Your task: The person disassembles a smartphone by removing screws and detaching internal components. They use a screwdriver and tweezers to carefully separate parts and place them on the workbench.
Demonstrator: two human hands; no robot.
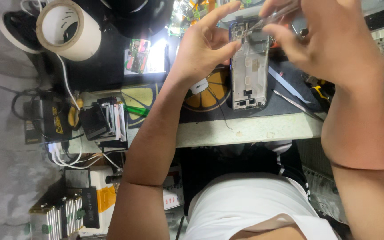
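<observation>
White-framed and stripped of its back, the phone lies on the dark mat. Left hand braces its edge, fingers spread, steadying it. Right hand pinches what look like tweezers over its top end.

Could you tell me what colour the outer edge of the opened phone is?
Blue: the opened phone shows a blue rim along its side, best seen in the head view.

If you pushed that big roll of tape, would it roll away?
Probably not: the tape roll seems to rest on its flat end, so it would likely slide. Tipped onto its round edge, it could roll. With its hollow core, it looks light for its size.
</observation>
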